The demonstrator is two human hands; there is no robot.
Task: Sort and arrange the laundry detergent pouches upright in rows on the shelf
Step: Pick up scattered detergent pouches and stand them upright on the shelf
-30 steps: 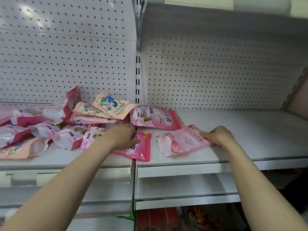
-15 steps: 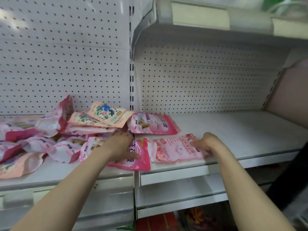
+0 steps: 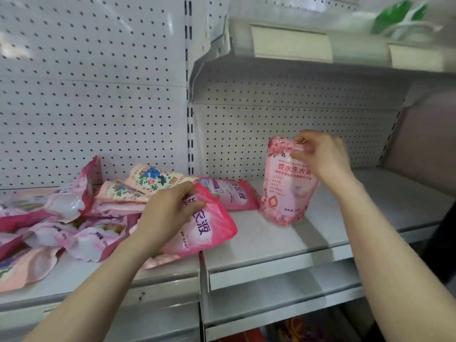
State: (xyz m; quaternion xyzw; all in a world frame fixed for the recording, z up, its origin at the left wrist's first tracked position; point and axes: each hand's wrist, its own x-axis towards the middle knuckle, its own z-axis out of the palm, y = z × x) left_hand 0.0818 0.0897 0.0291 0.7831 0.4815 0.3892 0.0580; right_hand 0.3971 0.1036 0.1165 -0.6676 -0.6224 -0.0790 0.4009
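the white shelf (image 3: 370, 193) runs under both hands. left of the left fingers (image 3: 188, 190) lies the pile (image 3: 74, 218) of pouches, flat and overlapping.

the pale pouch (image 3: 286, 191) hangs below the right fingers (image 3: 304, 141) with its long axis upright. its base touches the shelf or sits just above it; i cannot tell which. the right hand (image 3: 323, 159) pinches its top edge, fingers curled.

the pink pouch (image 3: 209, 228) lies under the left fingers, tilted, its long axis running down toward the shelf's front edge. the left hand (image 3: 167, 213) grips its upper end.

a flat pouch (image 3: 234, 196) lies between the two sets of fingers, further back.

the right hand is nearer the right bay, so standing the pale pouch there looks next. i see nothing in its way.
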